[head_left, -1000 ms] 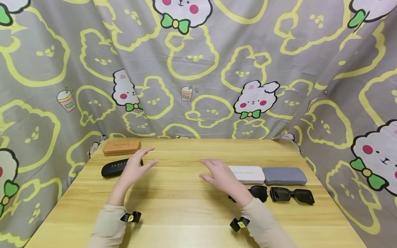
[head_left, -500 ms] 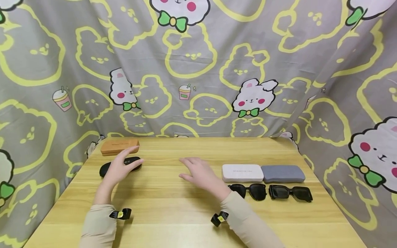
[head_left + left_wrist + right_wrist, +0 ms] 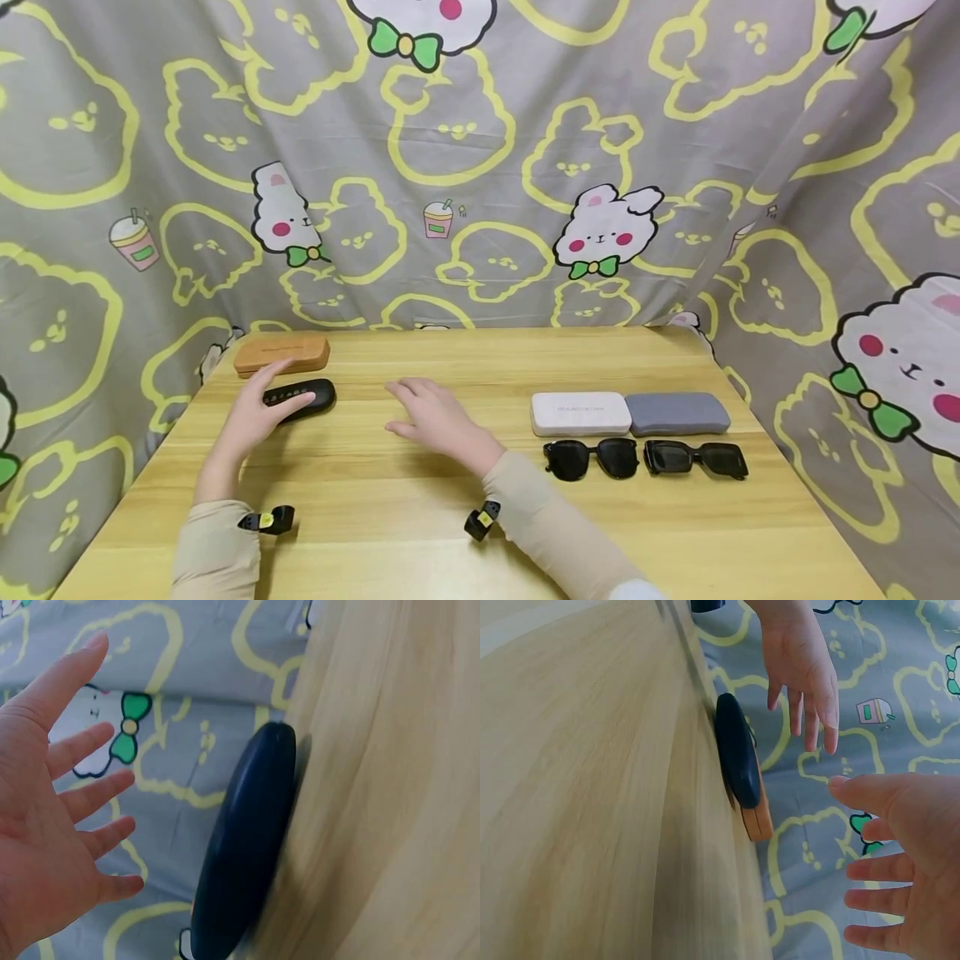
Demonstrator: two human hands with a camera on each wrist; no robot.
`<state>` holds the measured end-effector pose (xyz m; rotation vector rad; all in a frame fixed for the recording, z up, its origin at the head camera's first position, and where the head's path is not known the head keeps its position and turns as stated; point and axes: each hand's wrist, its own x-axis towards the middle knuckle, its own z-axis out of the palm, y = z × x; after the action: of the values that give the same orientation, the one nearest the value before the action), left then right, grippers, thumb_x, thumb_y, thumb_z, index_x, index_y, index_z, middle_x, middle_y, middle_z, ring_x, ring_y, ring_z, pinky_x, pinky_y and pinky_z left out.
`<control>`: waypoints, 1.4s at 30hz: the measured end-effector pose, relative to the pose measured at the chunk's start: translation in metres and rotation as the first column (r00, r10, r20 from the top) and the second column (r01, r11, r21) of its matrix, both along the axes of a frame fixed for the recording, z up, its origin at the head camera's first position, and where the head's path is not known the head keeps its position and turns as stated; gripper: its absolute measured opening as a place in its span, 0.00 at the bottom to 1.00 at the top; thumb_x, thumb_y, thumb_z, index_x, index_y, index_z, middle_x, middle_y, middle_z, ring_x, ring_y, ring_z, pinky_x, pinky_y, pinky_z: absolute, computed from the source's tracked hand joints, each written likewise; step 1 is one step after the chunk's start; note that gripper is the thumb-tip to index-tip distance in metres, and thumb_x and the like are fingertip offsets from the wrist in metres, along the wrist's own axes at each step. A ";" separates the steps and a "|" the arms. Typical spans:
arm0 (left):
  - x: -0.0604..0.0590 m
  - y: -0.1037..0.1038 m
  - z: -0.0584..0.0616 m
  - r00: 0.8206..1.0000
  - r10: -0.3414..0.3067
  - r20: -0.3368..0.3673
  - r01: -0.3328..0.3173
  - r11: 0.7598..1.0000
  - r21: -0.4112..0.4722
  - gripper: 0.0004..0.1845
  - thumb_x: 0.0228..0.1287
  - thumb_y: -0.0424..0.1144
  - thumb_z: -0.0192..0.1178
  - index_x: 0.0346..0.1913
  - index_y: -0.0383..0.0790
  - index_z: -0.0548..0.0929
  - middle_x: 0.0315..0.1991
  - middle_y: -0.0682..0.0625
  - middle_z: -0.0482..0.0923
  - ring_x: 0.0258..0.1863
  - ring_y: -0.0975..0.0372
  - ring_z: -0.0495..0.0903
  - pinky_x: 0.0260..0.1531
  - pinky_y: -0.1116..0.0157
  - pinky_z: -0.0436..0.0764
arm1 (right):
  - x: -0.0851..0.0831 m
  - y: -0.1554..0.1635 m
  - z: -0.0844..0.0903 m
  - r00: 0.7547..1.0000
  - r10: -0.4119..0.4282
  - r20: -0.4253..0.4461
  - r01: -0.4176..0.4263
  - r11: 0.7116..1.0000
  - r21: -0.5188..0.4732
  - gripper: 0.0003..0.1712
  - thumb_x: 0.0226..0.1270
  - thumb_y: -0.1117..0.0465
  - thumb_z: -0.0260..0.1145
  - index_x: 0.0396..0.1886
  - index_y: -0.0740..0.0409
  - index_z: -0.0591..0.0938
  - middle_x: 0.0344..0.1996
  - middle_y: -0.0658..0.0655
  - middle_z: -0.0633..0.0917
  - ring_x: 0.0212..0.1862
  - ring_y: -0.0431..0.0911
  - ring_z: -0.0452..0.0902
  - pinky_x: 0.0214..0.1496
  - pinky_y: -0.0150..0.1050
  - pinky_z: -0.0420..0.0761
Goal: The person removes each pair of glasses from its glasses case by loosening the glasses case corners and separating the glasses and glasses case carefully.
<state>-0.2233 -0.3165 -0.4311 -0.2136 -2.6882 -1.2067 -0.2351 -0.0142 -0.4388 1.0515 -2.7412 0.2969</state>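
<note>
My left hand (image 3: 253, 417), wide and empty, is nearer the black case (image 3: 322, 396), raised clear of it; the case lies far left, long axis roughly left to right. My right hand (image 3: 437, 418), also spread and empty, hangs to its right.

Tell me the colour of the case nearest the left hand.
The case is black; the head view shows it best.

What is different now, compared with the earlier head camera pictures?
The left hand moved left and now hides the left end of the black glasses case. The right hand also moved left, fully uncovering the white glasses case and rounded sunglasses. Nothing was taken hold of or let go. All these cases and sunglasses stayed in place.
</note>
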 end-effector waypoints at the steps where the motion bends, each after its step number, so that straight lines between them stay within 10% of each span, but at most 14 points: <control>1: 0.001 -0.003 -0.001 1.000 0.006 0.002 -0.006 1.000 0.004 0.43 0.61 0.50 0.67 0.75 0.44 0.60 0.74 0.33 0.56 0.73 0.34 0.51 0.63 0.30 0.53 | -0.001 -0.003 0.000 1.000 0.002 0.001 -0.002 1.000 0.003 0.38 0.68 0.39 0.60 0.73 0.50 0.65 0.66 0.54 0.75 0.67 0.48 0.71 0.70 0.43 0.71; 26: 0.006 -0.059 -0.033 0.979 0.135 0.152 -0.124 0.989 -0.079 0.53 0.61 0.55 0.65 0.78 0.37 0.46 0.75 0.25 0.41 0.72 0.28 0.42 0.62 0.28 0.51 | -0.010 -0.062 -0.011 0.992 -0.035 0.118 0.041 0.998 -0.044 0.45 0.67 0.38 0.60 0.77 0.47 0.56 0.72 0.57 0.66 0.74 0.51 0.61 0.73 0.49 0.68; 42: 0.001 -0.060 -0.046 0.955 0.135 0.262 -0.137 0.990 -0.012 0.58 0.62 0.54 0.65 0.77 0.34 0.36 0.75 0.24 0.34 0.72 0.29 0.38 0.67 0.31 0.47 | -0.017 -0.086 -0.022 0.989 -0.032 0.144 0.038 0.999 -0.038 0.46 0.65 0.37 0.62 0.77 0.47 0.56 0.72 0.58 0.66 0.74 0.51 0.62 0.72 0.47 0.68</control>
<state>-0.2218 -0.3762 -0.4768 0.1428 -2.8632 -1.2817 -0.2517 -0.1002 -0.4606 1.0079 -2.8633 0.4372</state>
